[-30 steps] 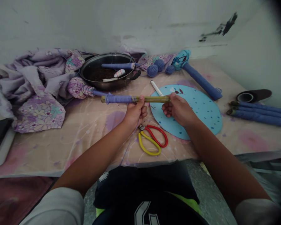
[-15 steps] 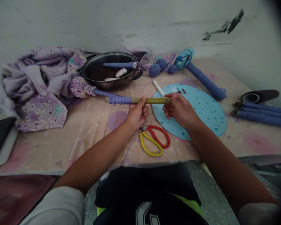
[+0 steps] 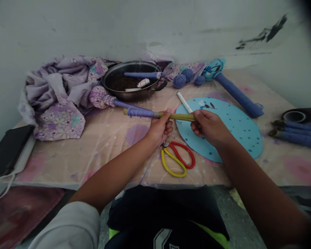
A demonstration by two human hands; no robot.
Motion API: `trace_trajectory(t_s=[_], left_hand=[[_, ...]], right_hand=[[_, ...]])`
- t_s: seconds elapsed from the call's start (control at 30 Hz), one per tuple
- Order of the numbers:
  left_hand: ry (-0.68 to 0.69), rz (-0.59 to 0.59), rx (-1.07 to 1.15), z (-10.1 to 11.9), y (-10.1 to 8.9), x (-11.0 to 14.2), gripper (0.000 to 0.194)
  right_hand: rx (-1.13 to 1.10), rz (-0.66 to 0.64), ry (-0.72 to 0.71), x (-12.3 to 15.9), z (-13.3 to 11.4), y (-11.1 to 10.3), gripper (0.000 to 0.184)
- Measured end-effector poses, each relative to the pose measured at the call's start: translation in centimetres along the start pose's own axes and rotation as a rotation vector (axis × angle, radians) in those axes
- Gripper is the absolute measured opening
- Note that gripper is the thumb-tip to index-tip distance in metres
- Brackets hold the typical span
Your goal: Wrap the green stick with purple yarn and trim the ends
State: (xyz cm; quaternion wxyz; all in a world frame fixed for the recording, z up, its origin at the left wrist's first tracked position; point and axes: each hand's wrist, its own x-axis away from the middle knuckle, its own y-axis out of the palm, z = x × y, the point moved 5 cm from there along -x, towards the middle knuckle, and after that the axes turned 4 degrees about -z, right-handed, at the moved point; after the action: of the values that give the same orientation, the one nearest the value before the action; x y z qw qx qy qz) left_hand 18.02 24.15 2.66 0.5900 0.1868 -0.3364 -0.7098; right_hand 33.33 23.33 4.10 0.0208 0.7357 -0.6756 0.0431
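Between my hands a greenish stick (image 3: 181,117) is held level above the table, its left part wrapped in purple yarn (image 3: 142,113). My left hand (image 3: 160,128) pinches the stick near its middle, beside the end of the wrapping, and a yarn strand (image 3: 149,166) hangs from it down to the table's front edge. Closed round the stick's right end is my right hand (image 3: 209,125). Just below my hands lie scissors (image 3: 177,159) with one red and one yellow handle. Under the right hand is a blue dotted oval sheet (image 3: 238,138), and a white marker (image 3: 184,102) rests at its edge.
A dark pan (image 3: 134,95) holds soil and a wrapped stick. Yarn balls (image 3: 179,81) sit right of it. Crumpled floral cloth (image 3: 56,103) and a black object (image 3: 11,148) are at left. Blue-wrapped sticks (image 3: 298,136) and a tape roll (image 3: 293,117) lie at right.
The whole view has shifted, so the table things appear further right and slightly lower. Both hands still hold the stick, and the right hand's fingers are closed more around its end.
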Motion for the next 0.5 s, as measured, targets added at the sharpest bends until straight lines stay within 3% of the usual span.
trace_trajectory(t_s=[0.07, 0.17, 0.37, 0.5], left_hand=[[0.010, -0.010, 0.003, 0.0, 0.0, 0.0, 0.040], [0.022, -0.026, 0.006, 0.1, 0.1, 0.0, 0.039], [0.051, -0.022, -0.009, 0.3, 0.3, 0.1, 0.037], [0.063, -0.011, 0.027, 0.4, 0.3, 0.0, 0.038]], right_hand=[[0.012, 0.009, -0.145, -0.2, -0.5, 0.0, 0.021], [0.015, 0.037, -0.297, -0.2, -1.0, 0.0, 0.029], [0.037, -0.002, -0.006, -0.2, 0.2, 0.1, 0.027], [0.036, -0.011, -0.231, -0.2, -1.0, 0.1, 0.029]])
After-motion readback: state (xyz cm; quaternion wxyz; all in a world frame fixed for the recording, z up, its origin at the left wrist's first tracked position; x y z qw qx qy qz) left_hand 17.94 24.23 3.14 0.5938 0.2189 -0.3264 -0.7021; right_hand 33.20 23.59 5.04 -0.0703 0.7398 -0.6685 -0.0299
